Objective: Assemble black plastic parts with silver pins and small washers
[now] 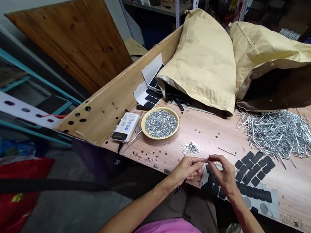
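My left hand (187, 168) is closed in a pinch near the table's front edge. My right hand (223, 172) pinches with thumb and forefinger right beside it, and the fingertips nearly meet. A small shiny bit shows between them, too small to name. Just beyond the left hand lies a little heap of small metal nuts or washers (191, 148). Under and beside my right hand is a grey sheet with black rounded pads (258, 193), several of them loose in rows on top. A single thin metal rod (226, 151) lies beyond the right hand.
A yellow bowl (143, 125) of small metal pieces stands left, next to a white power bank (126, 126). A big pile of metal rods (280, 132) lies at right. Two paper sacks (204, 61) fill the back. A wooden board (118, 90) edges the table's left side.
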{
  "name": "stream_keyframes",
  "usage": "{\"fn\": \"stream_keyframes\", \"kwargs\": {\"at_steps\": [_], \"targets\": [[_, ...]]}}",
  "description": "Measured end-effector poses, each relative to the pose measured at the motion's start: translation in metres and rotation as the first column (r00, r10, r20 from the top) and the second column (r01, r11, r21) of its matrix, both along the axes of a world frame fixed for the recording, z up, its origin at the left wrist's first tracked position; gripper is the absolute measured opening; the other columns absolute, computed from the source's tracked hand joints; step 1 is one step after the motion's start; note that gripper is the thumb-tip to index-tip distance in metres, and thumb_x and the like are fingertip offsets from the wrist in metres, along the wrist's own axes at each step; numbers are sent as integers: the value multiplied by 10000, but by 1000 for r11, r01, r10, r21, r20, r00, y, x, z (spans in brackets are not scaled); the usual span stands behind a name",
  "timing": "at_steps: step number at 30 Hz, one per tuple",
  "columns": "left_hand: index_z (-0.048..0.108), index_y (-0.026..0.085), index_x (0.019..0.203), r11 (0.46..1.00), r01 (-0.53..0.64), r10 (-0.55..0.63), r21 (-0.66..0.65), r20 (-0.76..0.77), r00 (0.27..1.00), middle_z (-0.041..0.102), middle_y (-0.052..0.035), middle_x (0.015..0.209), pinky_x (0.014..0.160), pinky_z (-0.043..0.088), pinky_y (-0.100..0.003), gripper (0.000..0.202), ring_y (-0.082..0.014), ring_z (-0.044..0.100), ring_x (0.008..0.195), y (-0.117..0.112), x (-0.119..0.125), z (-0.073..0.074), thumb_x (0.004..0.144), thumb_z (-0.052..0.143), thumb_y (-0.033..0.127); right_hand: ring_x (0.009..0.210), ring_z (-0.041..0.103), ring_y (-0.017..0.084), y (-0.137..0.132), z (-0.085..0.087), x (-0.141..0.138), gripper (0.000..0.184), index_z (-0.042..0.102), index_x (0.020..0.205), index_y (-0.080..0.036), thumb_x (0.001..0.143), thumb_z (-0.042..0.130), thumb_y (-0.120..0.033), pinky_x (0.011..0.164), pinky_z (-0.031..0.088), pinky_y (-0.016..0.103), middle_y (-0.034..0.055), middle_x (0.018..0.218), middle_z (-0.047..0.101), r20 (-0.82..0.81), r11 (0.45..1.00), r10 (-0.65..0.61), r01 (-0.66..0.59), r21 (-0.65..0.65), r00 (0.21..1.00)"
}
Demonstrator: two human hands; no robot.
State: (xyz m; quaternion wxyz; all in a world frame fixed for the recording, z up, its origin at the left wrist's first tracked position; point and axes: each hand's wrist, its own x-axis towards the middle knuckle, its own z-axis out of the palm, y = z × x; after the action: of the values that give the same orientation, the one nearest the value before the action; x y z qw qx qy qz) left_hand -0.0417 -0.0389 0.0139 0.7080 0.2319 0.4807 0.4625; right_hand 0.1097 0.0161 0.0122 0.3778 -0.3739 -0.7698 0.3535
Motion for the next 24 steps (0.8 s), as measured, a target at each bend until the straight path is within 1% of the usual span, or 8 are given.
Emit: {"fn": "stream_keyframes", "kwargs": {"at_steps": [2,5,10,12,15,19,21,24], "targets": [[677,80,1011,997,75,-75,-6,0,997,466,76,527,364,124,-171,590,10,251,362,0,-2,1,579,748,477,713,645,159,5,6,7,120,689,843,-220,811,612,-306,661,534,287,37,780,682,11,990,95,-93,-103,995],[679,90,991,990,142,-141,-10,35,989,472,78,522,355,128,-170,575,12,242,348,0,-2,2,570,753,475,729,635,163,12,14,17,211,725,816,-212,801,632,-400,643,525,283,47,765,664,10,949,200,-191,-251,980],[685,98,971,985,169,-172,36,74,982,479,71,533,348,143,-167,537,12,248,347,0,3,4,589,746,470,728,643,157,13,19,26,307,735,844,-191,764,658,-477,646,530,282,54,806,672,-55,872,216,-218,-439,975],[684,95,971,984,166,-169,58,55,984,482,69,531,346,150,-166,534,8,259,348,0,3,4,600,741,474,721,651,160,12,19,27,309,730,849,-189,757,665,-476,635,536,280,54,817,682,-62,868,200,-206,-452,978],[683,95,946,987,151,-153,63,34,988,483,69,529,341,154,-164,533,6,269,347,0,3,4,593,743,489,726,658,163,10,19,26,256,729,840,-195,789,646,-432,639,541,277,52,800,690,-24,919,194,-190,-346,981],[677,99,897,993,112,-114,46,55,992,479,73,526,339,142,-162,536,10,268,344,2,6,8,563,756,511,791,665,166,1,20,23,181,720,898,-218,873,564,-306,681,555,284,59,857,697,68,989,138,-134,-59,988],[675,102,892,995,88,-92,54,69,993,477,75,529,345,142,-160,534,13,270,345,3,8,9,562,757,514,828,662,174,-5,20,21,180,705,935,-227,891,532,-242,709,559,305,65,891,698,109,989,54,-68,129,993],[671,107,904,994,76,-81,73,68,994,477,73,535,349,144,-161,522,13,282,345,2,12,10,587,745,515,839,654,186,-15,17,16,202,678,967,-236,896,500,-175,722,557,337,67,903,700,124,937,-5,-39,347,992]]}}
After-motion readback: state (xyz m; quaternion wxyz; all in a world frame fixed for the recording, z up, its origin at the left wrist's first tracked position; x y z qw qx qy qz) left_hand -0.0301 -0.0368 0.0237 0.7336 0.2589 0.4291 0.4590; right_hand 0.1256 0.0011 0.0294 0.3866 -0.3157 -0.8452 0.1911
